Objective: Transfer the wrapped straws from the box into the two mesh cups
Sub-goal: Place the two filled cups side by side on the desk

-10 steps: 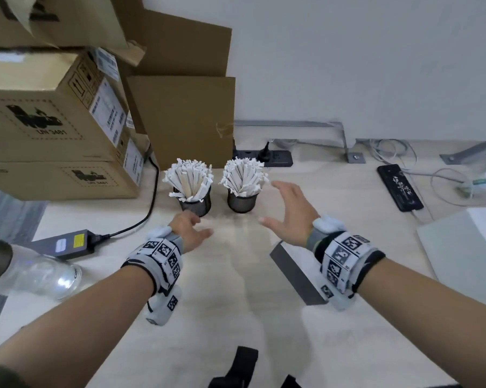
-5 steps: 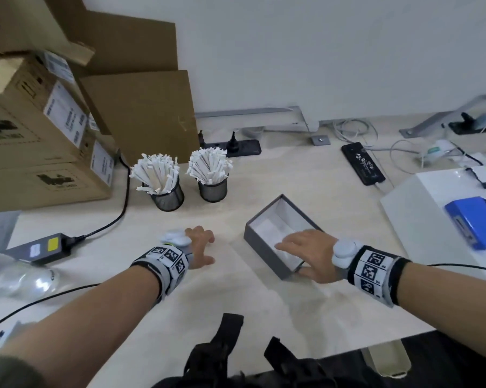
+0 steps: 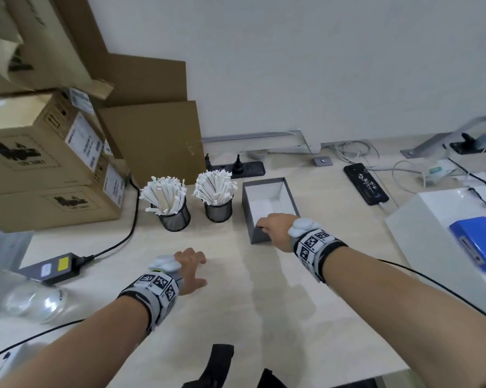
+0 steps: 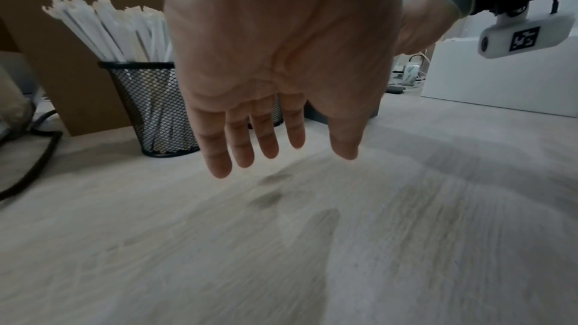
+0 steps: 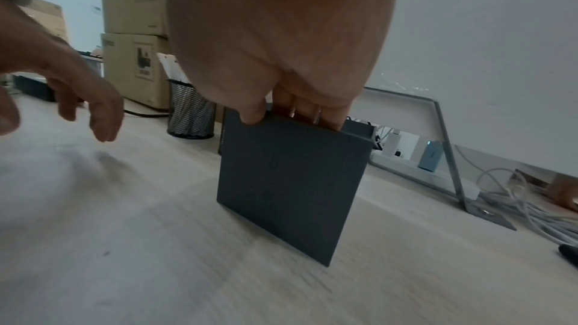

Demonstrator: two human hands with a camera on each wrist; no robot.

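Since the grey box point(image 3: 267, 203) looks emptied, its white floor bare, both mesh cups point(image 3: 175, 218) just left of it hold the wrapped straws point(image 3: 163, 196). Right hand point(image 3: 275, 228) grip pinches the box's near wall, fingers inside, thumb outside. Left hand point(image 3: 190, 268) hangs relaxed over the worktop point(image 3: 236, 317), holding nothing. Box is probably light stiff card; a rim pinch suffices.

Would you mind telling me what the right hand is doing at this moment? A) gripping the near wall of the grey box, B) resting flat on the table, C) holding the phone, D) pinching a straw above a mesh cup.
A: the right hand has its fingers hooked over the near wall of the grey box, thumb outside, as the right wrist view confirms.
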